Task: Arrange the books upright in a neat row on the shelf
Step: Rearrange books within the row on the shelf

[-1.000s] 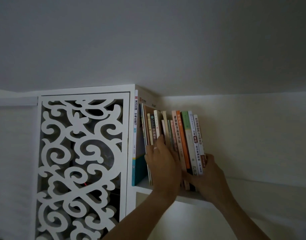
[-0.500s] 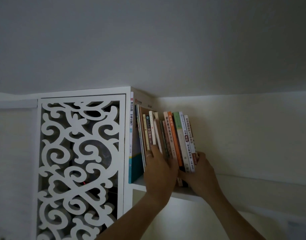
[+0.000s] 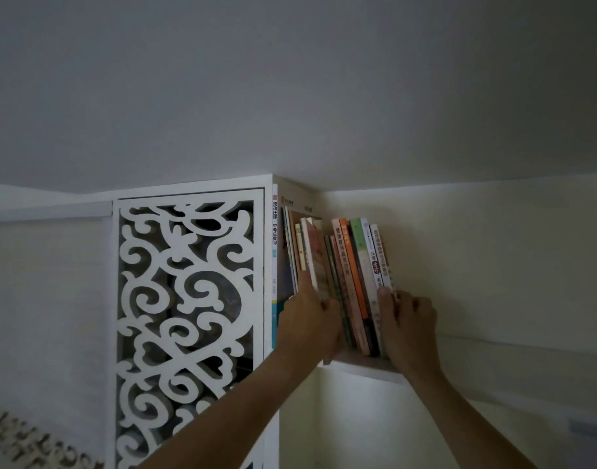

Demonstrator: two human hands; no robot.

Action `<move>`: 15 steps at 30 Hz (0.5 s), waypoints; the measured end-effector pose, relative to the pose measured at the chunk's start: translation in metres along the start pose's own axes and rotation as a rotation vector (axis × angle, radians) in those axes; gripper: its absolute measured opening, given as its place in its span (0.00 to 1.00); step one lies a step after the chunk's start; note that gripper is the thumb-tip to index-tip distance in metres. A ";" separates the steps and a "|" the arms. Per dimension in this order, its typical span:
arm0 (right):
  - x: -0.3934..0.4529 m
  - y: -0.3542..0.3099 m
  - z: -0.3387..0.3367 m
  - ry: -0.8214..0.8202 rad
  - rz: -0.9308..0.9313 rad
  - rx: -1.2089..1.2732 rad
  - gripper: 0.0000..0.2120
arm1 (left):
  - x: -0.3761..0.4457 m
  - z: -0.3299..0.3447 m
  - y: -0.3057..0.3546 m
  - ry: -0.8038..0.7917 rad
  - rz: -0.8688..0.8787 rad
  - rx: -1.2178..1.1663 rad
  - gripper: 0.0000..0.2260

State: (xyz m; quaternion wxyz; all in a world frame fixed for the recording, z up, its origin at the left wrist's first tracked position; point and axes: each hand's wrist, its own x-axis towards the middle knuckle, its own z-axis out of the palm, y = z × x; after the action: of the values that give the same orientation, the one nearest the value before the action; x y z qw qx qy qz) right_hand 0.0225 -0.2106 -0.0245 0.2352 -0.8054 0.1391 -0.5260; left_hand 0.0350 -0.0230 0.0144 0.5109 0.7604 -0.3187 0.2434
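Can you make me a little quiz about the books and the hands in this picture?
1. True or false: the books lie flat in a pile.
2. Which hand touches the white book at the row's right end? A) left hand B) right hand
3. Fill in: the carved panel is ____ in colour.

Key: 1 false, they stand on the shelf, leaning a bit. 2 B, while the left hand holds a book further left. 3 white.
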 end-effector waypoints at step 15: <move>-0.022 -0.011 -0.016 0.105 -0.157 -0.028 0.24 | -0.023 -0.072 0.079 -0.286 -0.176 -0.203 0.08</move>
State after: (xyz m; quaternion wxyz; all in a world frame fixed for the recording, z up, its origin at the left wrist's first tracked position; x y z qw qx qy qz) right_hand -0.0011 -0.1943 -0.0303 0.1743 -0.7884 0.0947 -0.5823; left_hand -0.0425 0.0282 0.0735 0.5537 0.7569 -0.3430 0.0541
